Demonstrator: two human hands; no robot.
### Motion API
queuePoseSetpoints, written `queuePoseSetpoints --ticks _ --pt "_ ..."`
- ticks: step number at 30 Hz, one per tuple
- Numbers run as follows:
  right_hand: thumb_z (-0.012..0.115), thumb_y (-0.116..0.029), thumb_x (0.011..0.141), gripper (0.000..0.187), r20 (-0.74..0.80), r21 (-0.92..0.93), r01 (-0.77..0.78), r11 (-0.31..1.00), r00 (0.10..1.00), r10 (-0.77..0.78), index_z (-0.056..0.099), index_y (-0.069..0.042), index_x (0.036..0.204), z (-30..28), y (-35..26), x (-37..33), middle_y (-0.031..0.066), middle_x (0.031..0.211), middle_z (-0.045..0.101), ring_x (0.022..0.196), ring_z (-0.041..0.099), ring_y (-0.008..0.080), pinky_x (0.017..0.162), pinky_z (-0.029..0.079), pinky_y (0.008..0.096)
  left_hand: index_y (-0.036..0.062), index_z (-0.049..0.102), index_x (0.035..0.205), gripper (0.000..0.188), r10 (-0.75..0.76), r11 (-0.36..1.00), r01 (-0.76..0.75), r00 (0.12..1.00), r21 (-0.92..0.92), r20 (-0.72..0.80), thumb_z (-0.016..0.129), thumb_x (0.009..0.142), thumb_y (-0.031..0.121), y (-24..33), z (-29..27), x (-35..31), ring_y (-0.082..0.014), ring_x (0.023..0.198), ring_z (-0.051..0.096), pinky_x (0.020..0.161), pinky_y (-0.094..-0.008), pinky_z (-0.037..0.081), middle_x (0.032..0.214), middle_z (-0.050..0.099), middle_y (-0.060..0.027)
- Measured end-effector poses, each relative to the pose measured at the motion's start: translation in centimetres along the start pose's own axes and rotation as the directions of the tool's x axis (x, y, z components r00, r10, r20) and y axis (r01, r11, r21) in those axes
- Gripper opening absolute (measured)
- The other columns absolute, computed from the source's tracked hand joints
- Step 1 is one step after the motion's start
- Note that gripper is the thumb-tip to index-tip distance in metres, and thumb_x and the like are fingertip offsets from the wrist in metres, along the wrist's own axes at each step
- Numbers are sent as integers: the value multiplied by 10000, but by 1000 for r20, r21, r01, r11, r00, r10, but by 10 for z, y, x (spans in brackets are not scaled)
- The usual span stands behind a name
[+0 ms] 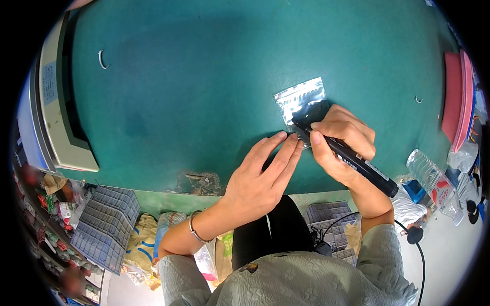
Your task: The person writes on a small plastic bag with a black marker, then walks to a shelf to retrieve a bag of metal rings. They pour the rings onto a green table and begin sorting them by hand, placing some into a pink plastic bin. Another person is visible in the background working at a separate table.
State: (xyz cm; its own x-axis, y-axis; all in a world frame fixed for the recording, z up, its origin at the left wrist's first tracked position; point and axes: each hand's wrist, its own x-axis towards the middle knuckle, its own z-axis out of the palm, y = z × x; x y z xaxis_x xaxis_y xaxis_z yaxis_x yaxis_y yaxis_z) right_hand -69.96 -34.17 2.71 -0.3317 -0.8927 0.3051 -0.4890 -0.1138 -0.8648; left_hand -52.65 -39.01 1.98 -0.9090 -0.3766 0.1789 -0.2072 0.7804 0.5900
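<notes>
A small clear zip bag (305, 100) lies flat on the green table, its top strip bearing dark marks and its middle shiny. My right hand (343, 133) grips a thick black marker (367, 168), whose tip points at the lower part of the bag. My left hand (268, 166) rests with its fingers stretched out, the fingertips touching the bag's lower edge close to the marker tip. A metal bangle (195, 228) circles my left wrist. The fingers of my right hand partly cover the bag's right side.
On the green table (194, 102) lie a curved white scrap (103, 59) and a smaller one (418, 99). A beige device (58, 117) stands at the left edge, pink trays (457, 97) at the right. Grey plastic baskets (104, 224) and a clear bottle (436, 183) are beyond the near edge.
</notes>
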Motion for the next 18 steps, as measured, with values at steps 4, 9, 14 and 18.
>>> queuePoseSetpoints --ticks 4,9,14,18 --pt "682 73 625 131 -3 18 13 1000 1000 -13 578 20 685 0 0 0 95 614 586 460 494 185 418 380 269 -48 565 1118 421 -5 1000 5 1000 4 8 539 714 69 0 0 -1 -278 1119 456 902 -368 460 1208 479 -131" --pt "675 67 634 120 -5 26 1 1000 1000 -1 573 21 677 -2 1 -2 98 613 585 461 495 189 418 383 270 -41 570 1104 406 -30 1000 30 1000 -8 4 531 714 66 0 -1 1 -282 1110 465 903 -354 455 1221 472 -160" --pt "671 65 636 118 -13 7 -13 1000 1000 13 568 19 670 -1 0 -1 102 615 589 463 499 192 419 385 274 -6 579 1109 402 -42 999 43 999 23 -10 521 717 65 0 0 0 -292 1117 466 909 -339 442 1262 450 -190" --pt "672 66 634 119 -18 17 -14 1000 1000 14 569 20 671 -1 1 -2 103 616 591 462 496 190 417 384 275 34 590 1107 394 -68 997 68 998 45 -14 519 721 67 1 0 0 -305 1137 456 923 -331 425 1299 428 -196"
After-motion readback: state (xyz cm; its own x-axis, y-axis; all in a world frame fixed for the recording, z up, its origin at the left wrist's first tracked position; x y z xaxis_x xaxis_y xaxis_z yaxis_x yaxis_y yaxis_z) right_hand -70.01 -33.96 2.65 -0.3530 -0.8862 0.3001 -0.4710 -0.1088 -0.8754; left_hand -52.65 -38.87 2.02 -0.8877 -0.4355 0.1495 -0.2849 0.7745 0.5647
